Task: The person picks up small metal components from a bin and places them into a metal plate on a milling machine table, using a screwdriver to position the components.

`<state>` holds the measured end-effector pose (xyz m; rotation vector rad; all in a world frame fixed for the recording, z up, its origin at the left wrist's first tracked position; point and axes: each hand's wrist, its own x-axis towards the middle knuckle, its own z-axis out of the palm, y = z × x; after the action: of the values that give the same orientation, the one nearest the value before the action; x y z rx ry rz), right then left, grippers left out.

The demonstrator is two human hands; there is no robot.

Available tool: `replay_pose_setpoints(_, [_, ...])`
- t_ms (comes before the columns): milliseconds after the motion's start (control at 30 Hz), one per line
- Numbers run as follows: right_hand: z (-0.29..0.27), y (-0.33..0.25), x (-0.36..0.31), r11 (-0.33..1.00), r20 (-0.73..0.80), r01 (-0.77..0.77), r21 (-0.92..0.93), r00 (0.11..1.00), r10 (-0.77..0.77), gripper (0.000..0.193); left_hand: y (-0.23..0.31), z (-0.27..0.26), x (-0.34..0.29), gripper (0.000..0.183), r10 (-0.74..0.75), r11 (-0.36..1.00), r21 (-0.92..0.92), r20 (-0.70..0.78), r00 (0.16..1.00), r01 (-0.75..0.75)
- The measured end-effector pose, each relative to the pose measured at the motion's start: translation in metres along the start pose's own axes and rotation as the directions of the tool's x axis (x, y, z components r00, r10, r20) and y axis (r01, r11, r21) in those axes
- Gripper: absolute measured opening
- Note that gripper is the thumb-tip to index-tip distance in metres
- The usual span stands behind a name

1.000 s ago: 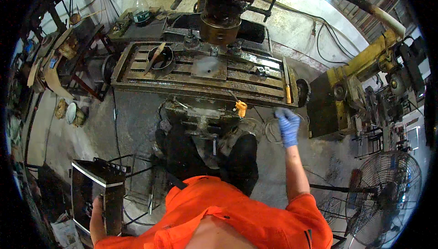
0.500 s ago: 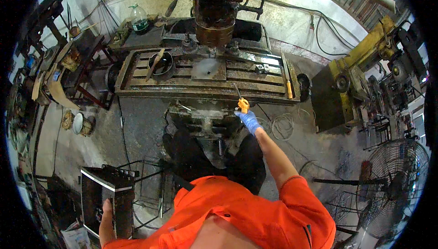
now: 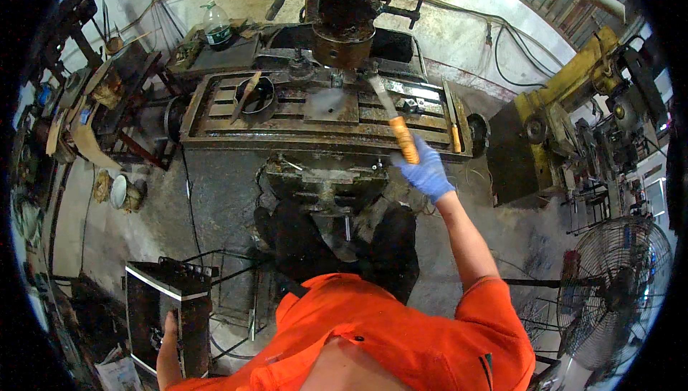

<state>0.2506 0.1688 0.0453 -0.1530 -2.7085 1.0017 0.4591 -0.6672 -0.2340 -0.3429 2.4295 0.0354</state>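
My right hand [image 3: 427,169], in a blue glove, is closed around a yellow air blow gun [image 3: 404,140] over the front right of the milling machine's slotted table [image 3: 287,137]. Motion smears the gun, and its grey nozzle points up toward the spindle head [image 3: 342,43]. A flat square metal plate [image 3: 331,108] lies mid-table below the spindle. My bare left hand [image 3: 170,323] is at the dark box with a pale edge [image 3: 193,326] at lower left; its fingers are mostly hidden.
On the table are a round pan [image 3: 259,97] with a wooden-handled tool across it, a small metal block [image 3: 412,106] and a yellow-handled tool [image 3: 456,138] at the right edge. A yellow machine [image 3: 527,151] and a large fan [image 3: 616,291] stand at right.
My right hand has moved right with the blow gun, which now smears over the table's right part. The left hand stays at the box.
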Motion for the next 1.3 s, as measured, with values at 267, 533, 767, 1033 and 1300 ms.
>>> replay_pose_setpoints(267, [0.043,-0.038,0.084,0.832,0.241,-0.077,-0.550,0.939,0.246,0.037,0.018,-0.015,-0.007,0.026,-0.090,0.984,-0.158,-0.062,0.994,0.080])
replay_pose_setpoints(533, [0.046,-0.041,0.092,0.903,0.243,-0.020,-0.429,0.960,0.137,0.039,0.032,-0.022,-0.031,0.023,-0.258,0.782,-0.617,-0.187,0.948,0.091])
replay_pose_setpoints(767, [0.018,-0.030,-0.045,0.945,0.681,0.278,-0.174,0.727,-0.088,0.041,0.063,-0.074,-0.094,0.023,-0.432,0.249,-0.907,-0.419,0.799,-0.341])
replay_pose_setpoints(1033, [0.070,-0.165,-0.080,0.828,0.703,0.557,0.067,0.562,-0.435,0.039,0.201,-0.263,-0.125,0.025,-0.243,-0.307,-0.733,-0.556,0.795,-0.607])
replay_pose_setpoints(1300, [0.115,-0.192,-0.056,0.827,0.746,0.555,-0.087,0.586,-0.315,0.051,0.361,-0.307,-0.082,0.029,0.120,-0.368,-0.761,-0.608,0.785,-0.534])
